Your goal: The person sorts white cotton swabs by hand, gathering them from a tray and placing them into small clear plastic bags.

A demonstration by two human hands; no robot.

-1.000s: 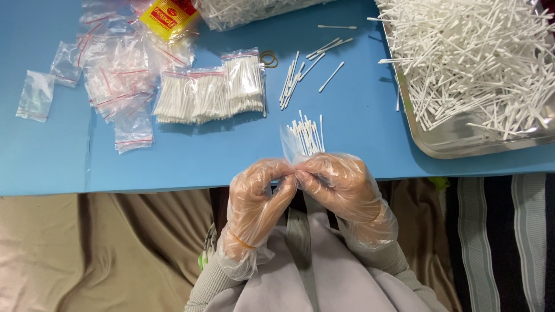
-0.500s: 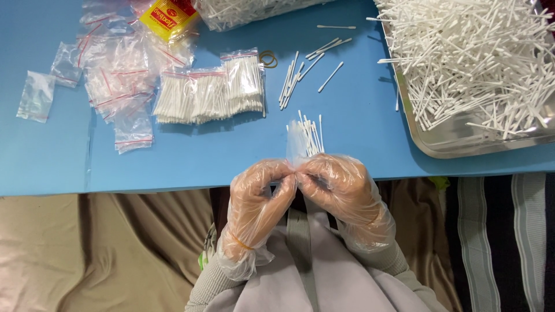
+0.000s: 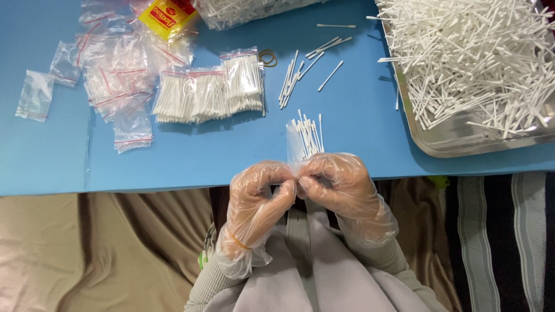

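Observation:
Both hands wear clear plastic gloves and meet over the blue table's (image 3: 191, 156) near edge. My left hand (image 3: 258, 199) and my right hand (image 3: 338, 188) pinch the bottom of a small clear bag (image 3: 305, 138) between their fingertips. The bag stands upright with a bunch of white cotton swabs sticking out of its top. Which fingers grip the bag is hidden by the gloves.
A metal tray (image 3: 462, 136) heaped with loose white swabs sits at the right. Filled swab bags (image 3: 208, 92) lie left of centre, empty clear bags (image 3: 113, 75) further left. Loose swabs (image 3: 306, 66), a rubber band (image 3: 267, 57) and a yellow packet (image 3: 167, 14) lie beyond.
The hands and bag have stayed in nearly the same place; only the fingertips have shifted slightly at the bag's bottom.

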